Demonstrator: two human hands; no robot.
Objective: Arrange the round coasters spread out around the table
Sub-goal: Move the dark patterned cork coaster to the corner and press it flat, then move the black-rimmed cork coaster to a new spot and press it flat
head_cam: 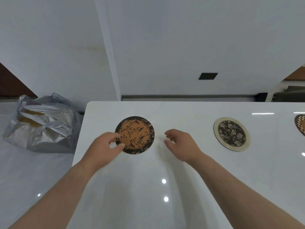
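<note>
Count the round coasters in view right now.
3. An orange bird coaster at the left hand's fingers, a floral coaster to its right, and a checkered coaster cut off at the right edge. More may lie out of frame.

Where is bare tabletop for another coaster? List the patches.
Free: between the right hand and the floral coaster; the near table between both forearms. Crowded: the left hand at the orange coaster.

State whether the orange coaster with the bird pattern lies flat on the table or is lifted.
Flat: the orange coaster rests on the table, left hand touching its edge.
</note>
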